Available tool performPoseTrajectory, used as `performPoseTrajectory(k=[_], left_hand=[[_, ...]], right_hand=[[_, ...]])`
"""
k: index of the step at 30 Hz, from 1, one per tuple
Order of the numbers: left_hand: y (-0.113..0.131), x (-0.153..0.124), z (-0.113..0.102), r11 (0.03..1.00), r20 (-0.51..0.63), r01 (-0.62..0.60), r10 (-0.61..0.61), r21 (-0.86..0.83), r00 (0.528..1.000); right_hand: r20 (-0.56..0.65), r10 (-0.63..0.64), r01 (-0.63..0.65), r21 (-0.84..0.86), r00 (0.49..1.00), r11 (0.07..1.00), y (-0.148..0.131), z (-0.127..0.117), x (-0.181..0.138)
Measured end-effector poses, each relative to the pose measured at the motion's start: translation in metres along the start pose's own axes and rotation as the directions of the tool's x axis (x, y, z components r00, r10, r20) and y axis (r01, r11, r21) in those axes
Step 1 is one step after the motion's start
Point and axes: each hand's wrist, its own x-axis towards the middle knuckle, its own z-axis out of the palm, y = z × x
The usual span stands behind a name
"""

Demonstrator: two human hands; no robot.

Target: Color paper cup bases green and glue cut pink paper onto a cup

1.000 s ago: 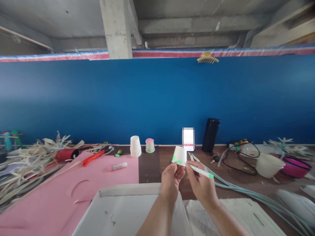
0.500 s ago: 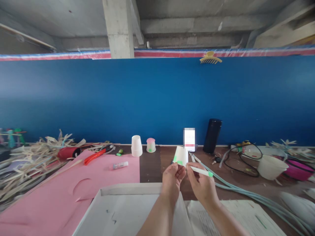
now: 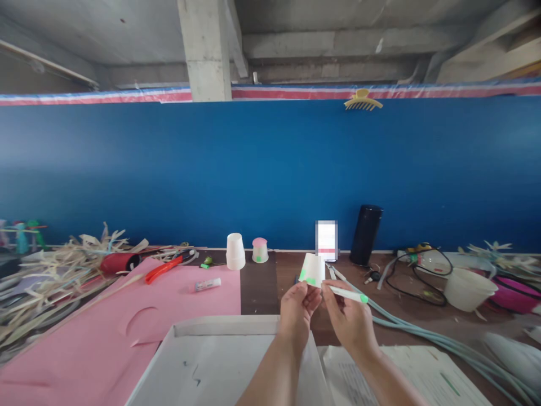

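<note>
White cup [image 3: 311,268] with green patches: held in the air, beyond the far right corner of the white tray [image 3: 240,366], which is taken as landmark for all places below. The cup is pinched near its lower edge by the left hand [image 3: 298,310]; thumb and fingers are drawn narrow on it. The green-ended marker [image 3: 349,294] is gripped between narrowed thumb and fingers of the right hand [image 3: 350,321], beyond the tray's right side.

Key relation: the cup is seen just above the left fingertips and just left of the right fingertips, its long axis near upright with a slight lean. The marker is lain across, its green end pointed away from the cup. The left hand is the nearer, being in contact; whether the cup is touched by the marker's other end cannot be told, that end being covered by fingers.

Counts. Held: cup, one; marker, one. Beyond the tray's far edge: pink-topped cup [image 3: 260,251], one, green patch noted; upturned paper cup [image 3: 235,251], one outline (possibly nested, not resolved). Beyond and right: black cylinder [image 3: 367,235], one. Left: pink sheet [image 3: 88,344], one, with one clear tube [image 3: 205,285] laid on it.
</note>
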Motion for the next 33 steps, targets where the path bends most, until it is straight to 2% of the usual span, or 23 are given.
performPoseTrajectory(k=[13, 21, 33], left_hand=[[0.0014, -0.0014, 0.0013, 1.0, 0.004, 0.009, -0.009, -0.008, 1.0], [0.0025, -0.0016, 0.0038, 1.0, -0.017, 0.005, -0.005, -0.005, 1.0], [0.001, -0.0008, 0.0022, 1.0, -0.01, 0.0, 0.0, -0.005, 1.0]], right_hand=[[-0.029, 0.009, -0.009, 0.002, 1.0, 1.0, 0.0015, 0.0001, -0.0008], [0.003, -0.006, 0.006, -0.017, 1.0, 1.0, -0.0018, -0.002, -0.0004], [-0.001, 0.039, -0.039, 0.006, 0.999, 0.999, 0.0006, -0.0011, -0.0012]])
